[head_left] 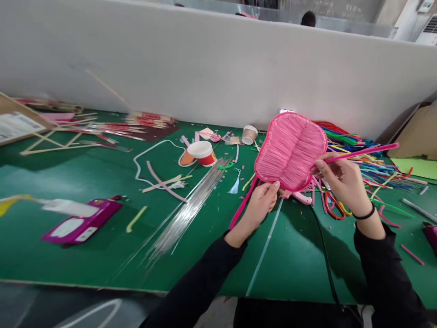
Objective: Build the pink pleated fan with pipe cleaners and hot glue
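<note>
A pink lobed panel (290,152) of fuzzy strands, edged with darker pink pipe cleaner, is held up above the table. My left hand (259,205) is closed, pinching the panel's lower edge between thumb and fingers. At the panel's right edge, my right hand (337,177) is closed on a bright pink pipe cleaner (368,151) whose free end sticks out to the right. Whether its other end is joined to the panel is hidden by the fingers. Below the panel lies a pink glue gun (300,197), partly covered, with a clear glue stick (264,253) extending toward the front edge.
Many coloured pipe cleaners (378,171) and orange-handled scissors (332,207) lie at the right. Thin metal wires (191,209), a paper cup (202,152) and a purple device (82,222) occupy the left. A black cable (322,250) crosses the front edge. A grey partition (205,68) stands behind.
</note>
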Motion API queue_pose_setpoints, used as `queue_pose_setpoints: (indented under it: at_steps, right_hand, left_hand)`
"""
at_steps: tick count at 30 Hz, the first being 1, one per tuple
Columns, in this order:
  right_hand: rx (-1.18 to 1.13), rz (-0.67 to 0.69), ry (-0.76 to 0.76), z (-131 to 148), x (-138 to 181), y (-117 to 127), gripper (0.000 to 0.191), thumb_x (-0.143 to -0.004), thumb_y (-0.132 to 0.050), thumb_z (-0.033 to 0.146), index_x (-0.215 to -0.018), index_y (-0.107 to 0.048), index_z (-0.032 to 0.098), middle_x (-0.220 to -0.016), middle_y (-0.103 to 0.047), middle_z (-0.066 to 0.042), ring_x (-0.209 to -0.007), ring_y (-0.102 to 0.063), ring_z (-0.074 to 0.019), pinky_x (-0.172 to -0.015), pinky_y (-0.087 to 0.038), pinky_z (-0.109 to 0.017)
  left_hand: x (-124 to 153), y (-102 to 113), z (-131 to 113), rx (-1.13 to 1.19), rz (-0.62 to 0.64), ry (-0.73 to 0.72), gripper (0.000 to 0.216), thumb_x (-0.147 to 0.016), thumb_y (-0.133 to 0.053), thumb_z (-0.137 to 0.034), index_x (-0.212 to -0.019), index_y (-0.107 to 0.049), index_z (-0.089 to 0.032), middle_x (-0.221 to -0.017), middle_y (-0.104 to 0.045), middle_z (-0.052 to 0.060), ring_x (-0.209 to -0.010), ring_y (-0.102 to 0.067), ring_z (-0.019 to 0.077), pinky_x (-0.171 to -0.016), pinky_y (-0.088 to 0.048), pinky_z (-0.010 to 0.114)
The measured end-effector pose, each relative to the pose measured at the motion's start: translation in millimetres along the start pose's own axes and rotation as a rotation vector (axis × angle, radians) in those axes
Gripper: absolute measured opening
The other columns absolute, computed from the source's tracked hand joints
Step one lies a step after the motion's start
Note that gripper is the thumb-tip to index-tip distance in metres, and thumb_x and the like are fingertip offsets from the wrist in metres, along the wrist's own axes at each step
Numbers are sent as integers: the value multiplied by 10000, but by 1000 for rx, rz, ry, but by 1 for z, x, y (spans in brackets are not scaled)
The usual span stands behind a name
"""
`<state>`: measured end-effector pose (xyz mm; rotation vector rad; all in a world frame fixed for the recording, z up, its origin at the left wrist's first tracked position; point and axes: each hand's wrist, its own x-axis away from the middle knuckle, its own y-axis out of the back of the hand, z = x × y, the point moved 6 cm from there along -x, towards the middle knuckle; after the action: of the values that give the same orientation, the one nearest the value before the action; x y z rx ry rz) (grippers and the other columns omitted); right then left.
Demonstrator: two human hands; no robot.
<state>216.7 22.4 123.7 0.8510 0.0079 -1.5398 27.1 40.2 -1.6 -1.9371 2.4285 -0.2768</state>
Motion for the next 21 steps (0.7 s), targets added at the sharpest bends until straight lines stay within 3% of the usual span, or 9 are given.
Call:
queue_pose_setpoints:
  at_steps: [9, 21]
  right_hand:
    - [-106, -10, -17, -5, -2, 0, 333, -976, -562, 491, -823, -663, 213, -874, -738, -48, -733, -733, -164, -670, -629, -289]
    - [-399, -22, -98, -14, -6, -5, 337, -903, -649, 560, -881, -636, 224, -807, -721, -25, -740, -727, -155, -672, -635, -286]
  left_hand:
    - [1, 0, -3, 22, -8, -15, 629, -711, -677, -757, -610, -380, -212, -466, -317, -107, -377, -248, 23, -368, -169, 181]
    - [1, 0, -5, 64, -13, -7, 651, -652, -708, -785, -629, -426, -199, -452, -295, -120, -370, -231, 19, -360, -146, 177]
